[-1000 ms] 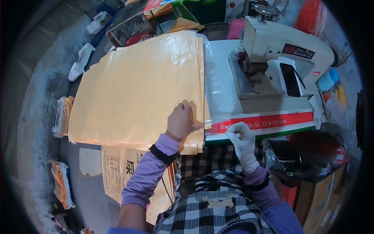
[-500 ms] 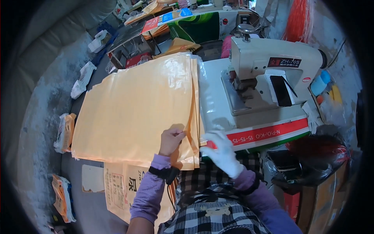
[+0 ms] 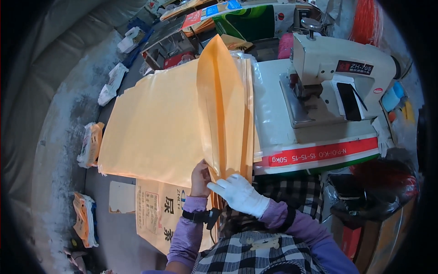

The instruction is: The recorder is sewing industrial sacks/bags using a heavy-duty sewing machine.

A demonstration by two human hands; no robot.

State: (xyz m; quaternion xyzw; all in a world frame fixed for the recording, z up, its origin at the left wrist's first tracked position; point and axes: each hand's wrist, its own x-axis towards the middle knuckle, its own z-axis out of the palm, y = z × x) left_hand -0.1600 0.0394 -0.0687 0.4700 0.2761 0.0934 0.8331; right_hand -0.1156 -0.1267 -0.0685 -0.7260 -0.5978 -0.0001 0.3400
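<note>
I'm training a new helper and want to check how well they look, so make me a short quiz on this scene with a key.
1. True or false: the right hand is gloved and the left hand is bare.
2. From the person's view, where is the sewing machine relative to the stack of yellow sacks? A) left B) right C) underneath
3. Fill in, near or far: both hands are at the ____ end of the raised flap.

Key: 1. True. 2. B. 3. Near.
</note>
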